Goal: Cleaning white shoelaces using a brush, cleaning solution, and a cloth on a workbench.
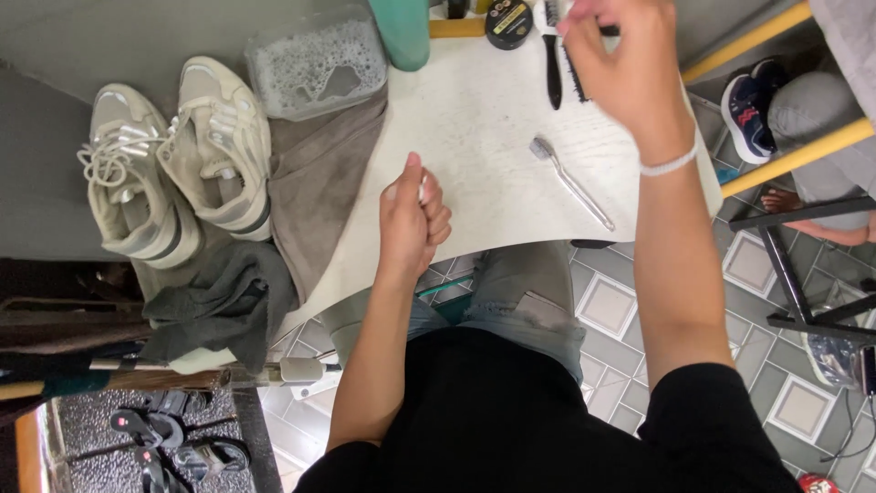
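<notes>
Black sleeves and a lap in grey jeans fill the bottom of the head view, with grey patterned floor tiles (607, 306) showing past the knees. Just beyond, the left hand (412, 219) rests near the front edge of the white table (474, 119), curled into a loose fist around something small and pale at the thumb; what it is cannot be told. To its right, well apart from either hand, a clear-handled toothbrush (570, 181) lies flat on the tabletop, head pointing away to the left.

Left of the fist, a brown towel (319, 183) is spread over the table's side, and a dark grey rag (228, 306) is bunched at its near corner. On the towel stands a pair of off-white sneakers (173, 160), side by side, laces loose.

Farther off, the right hand (625, 64) is lifted over the back of the table, fingers pinched together on a small pale bit above a black brush (555, 59); whether it touches the brush cannot be told. A round black tin (508, 20), a teal bottle (401, 32) and a clear tub of soapy water (315, 64) sit along the far edge.

Judged from this layout, a good reach means keeping the right wrist high enough to clear the tin, and steadying the left fist on the table so nothing is swept toward the tub.
</notes>
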